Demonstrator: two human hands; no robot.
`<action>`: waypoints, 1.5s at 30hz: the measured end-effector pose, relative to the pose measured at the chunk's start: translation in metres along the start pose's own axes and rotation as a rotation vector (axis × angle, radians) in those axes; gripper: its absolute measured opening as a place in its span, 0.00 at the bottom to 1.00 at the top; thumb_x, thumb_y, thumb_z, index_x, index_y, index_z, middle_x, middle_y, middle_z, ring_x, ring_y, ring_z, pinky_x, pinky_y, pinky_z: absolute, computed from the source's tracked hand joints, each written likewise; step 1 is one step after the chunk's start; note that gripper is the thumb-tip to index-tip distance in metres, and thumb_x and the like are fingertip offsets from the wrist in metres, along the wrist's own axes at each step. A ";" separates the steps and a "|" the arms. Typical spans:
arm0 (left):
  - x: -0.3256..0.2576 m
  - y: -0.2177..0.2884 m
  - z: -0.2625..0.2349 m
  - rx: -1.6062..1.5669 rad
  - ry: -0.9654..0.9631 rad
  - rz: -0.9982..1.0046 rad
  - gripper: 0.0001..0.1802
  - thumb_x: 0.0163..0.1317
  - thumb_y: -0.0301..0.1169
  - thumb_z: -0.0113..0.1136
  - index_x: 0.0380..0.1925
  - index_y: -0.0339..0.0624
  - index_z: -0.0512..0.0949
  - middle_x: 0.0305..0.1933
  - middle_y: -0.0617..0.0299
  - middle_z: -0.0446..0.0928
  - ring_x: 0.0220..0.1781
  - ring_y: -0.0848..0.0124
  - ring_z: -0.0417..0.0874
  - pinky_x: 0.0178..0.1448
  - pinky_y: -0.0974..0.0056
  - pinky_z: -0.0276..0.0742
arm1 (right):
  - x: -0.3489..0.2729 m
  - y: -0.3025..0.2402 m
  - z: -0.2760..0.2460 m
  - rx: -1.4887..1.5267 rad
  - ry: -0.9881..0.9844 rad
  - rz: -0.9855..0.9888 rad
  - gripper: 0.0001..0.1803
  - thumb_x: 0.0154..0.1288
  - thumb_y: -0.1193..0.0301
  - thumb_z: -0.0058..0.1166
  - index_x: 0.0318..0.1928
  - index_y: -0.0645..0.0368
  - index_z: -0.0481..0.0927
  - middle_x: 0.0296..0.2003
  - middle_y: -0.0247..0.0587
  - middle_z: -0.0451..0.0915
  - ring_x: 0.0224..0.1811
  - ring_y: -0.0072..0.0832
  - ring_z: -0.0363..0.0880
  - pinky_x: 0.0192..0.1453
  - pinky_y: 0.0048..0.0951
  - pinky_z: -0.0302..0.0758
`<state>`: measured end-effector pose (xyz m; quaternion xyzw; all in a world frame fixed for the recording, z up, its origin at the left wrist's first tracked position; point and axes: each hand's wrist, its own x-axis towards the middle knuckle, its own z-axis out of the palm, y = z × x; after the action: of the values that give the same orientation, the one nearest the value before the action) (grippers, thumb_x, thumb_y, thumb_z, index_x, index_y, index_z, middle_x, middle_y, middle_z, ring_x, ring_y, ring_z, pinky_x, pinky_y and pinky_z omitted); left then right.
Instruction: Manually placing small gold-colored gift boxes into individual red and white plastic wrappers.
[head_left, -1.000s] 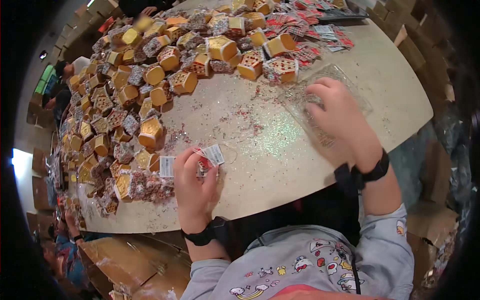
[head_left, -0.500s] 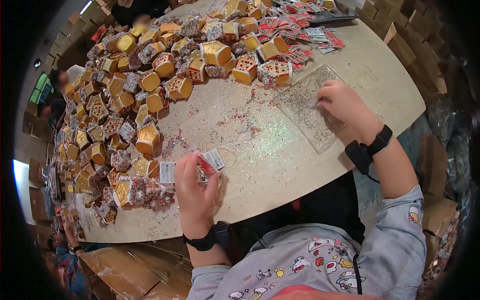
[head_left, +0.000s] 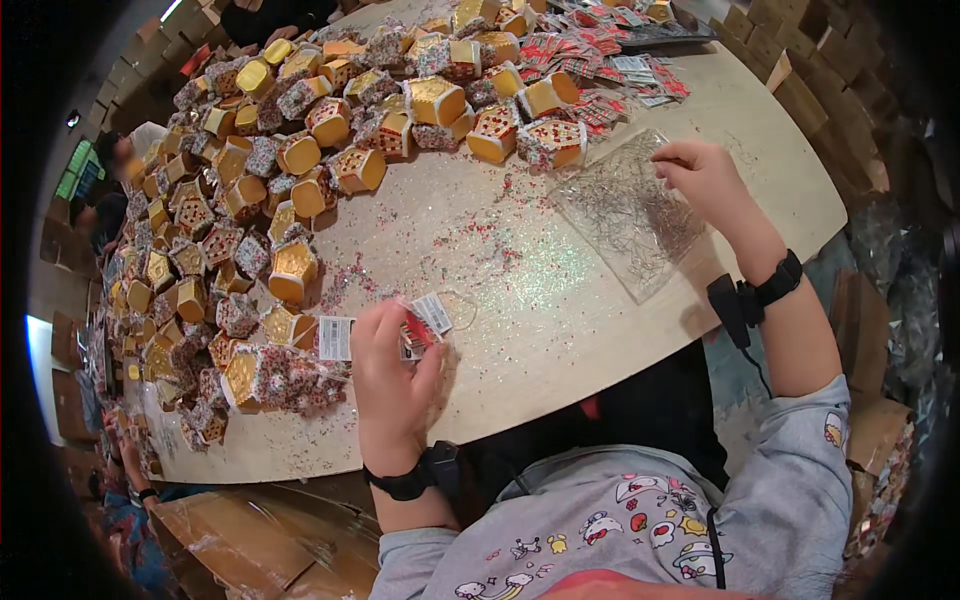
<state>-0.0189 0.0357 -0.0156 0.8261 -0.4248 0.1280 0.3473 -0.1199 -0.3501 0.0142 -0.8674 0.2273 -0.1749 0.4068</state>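
Observation:
My left hand (head_left: 388,375) is closed near the front of the table, pinching a small bundle of red and white cardboard tags (head_left: 432,314). A thin pale loop of cord shows beside them. Just left of that hand lies a sprinkle-coated house ornament (head_left: 290,378) with a gold base. My right hand (head_left: 706,182) hovers over the far right side of a shallow clear tray (head_left: 640,288) strewn with fine silvery wire pieces (head_left: 655,212). Its thumb and fingertips are pinched together; whatever they hold is too small to make out.
Many gold-based house ornaments (head_left: 360,171) are heaped along the left and back of the table (head_left: 500,380). Red tag cards (head_left: 575,45) pile up at the back, near a dark tray (head_left: 665,36). Coloured sprinkles litter the middle. Cardboard boxes (head_left: 260,530) stand below the front edge; other people are at left.
My right hand has risen off the wire pieces and shifted away to the right, its fingertips now above the tray's far edge. The left hand has hardly moved and keeps the tags.

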 end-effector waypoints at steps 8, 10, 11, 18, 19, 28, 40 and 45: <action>0.004 0.002 -0.002 0.001 0.017 -0.016 0.32 0.42 0.23 0.68 0.51 0.36 0.69 0.50 0.47 0.71 0.51 0.50 0.72 0.54 0.53 0.70 | -0.035 -0.096 0.102 0.476 -0.603 0.112 0.07 0.62 0.75 0.51 0.36 0.67 0.78 0.25 0.37 0.78 0.26 0.20 0.78 0.31 0.23 0.74; 0.006 0.002 -0.003 0.035 0.025 0.045 0.32 0.42 0.23 0.68 0.51 0.37 0.69 0.50 0.48 0.71 0.51 0.50 0.72 0.54 0.53 0.70 | -0.041 -0.102 0.138 0.550 -0.683 0.100 0.08 0.63 0.73 0.51 0.35 0.66 0.79 0.22 0.38 0.78 0.24 0.22 0.76 0.28 0.26 0.74; 0.006 0.000 0.000 0.047 0.048 0.064 0.31 0.41 0.23 0.68 0.50 0.38 0.71 0.49 0.50 0.72 0.51 0.51 0.73 0.54 0.53 0.70 | -0.043 -0.108 0.150 0.621 -0.679 0.161 0.08 0.63 0.72 0.51 0.35 0.66 0.79 0.21 0.36 0.77 0.23 0.22 0.75 0.27 0.26 0.73; 0.008 -0.002 0.000 0.084 -0.074 0.059 0.33 0.40 0.19 0.67 0.52 0.38 0.71 0.51 0.52 0.70 0.53 0.54 0.72 0.55 0.57 0.71 | -0.061 -0.103 0.194 0.924 -0.810 0.204 0.08 0.64 0.71 0.48 0.33 0.62 0.78 0.20 0.33 0.75 0.21 0.19 0.72 0.24 0.22 0.70; 0.008 0.001 -0.001 0.078 -0.099 0.045 0.32 0.40 0.20 0.66 0.51 0.38 0.72 0.51 0.52 0.70 0.53 0.55 0.72 0.54 0.57 0.71 | -0.061 -0.101 0.193 0.915 -0.878 0.248 0.08 0.64 0.71 0.48 0.32 0.61 0.78 0.20 0.33 0.75 0.21 0.18 0.72 0.24 0.22 0.70; 0.001 0.007 0.000 -0.169 0.007 0.014 0.14 0.41 0.25 0.68 0.32 0.39 0.78 0.46 0.52 0.72 0.52 0.53 0.73 0.52 0.54 0.71 | -0.061 -0.094 0.184 1.028 -1.135 0.320 0.08 0.63 0.70 0.49 0.30 0.60 0.78 0.19 0.31 0.73 0.16 0.18 0.69 0.19 0.20 0.66; -0.005 0.005 -0.003 -0.180 0.182 0.024 0.04 0.52 0.24 0.61 0.24 0.37 0.75 0.37 0.55 0.72 0.46 0.58 0.73 0.50 0.55 0.69 | -0.063 -0.105 0.168 0.922 -1.040 0.213 0.09 0.65 0.67 0.51 0.39 0.59 0.76 0.24 0.29 0.74 0.21 0.15 0.70 0.21 0.19 0.66; -0.003 0.004 0.001 -0.178 0.258 -0.001 0.06 0.51 0.26 0.62 0.23 0.35 0.76 0.33 0.55 0.73 0.39 0.58 0.75 0.46 0.56 0.71 | -0.072 -0.099 0.182 1.032 -0.794 -0.095 0.12 0.60 0.71 0.57 0.43 0.62 0.76 0.26 0.31 0.74 0.25 0.17 0.71 0.27 0.22 0.70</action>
<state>-0.0234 0.0355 -0.0158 0.7690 -0.3859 0.1948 0.4709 -0.0661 -0.1418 -0.0267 -0.5682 -0.0921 0.0543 0.8159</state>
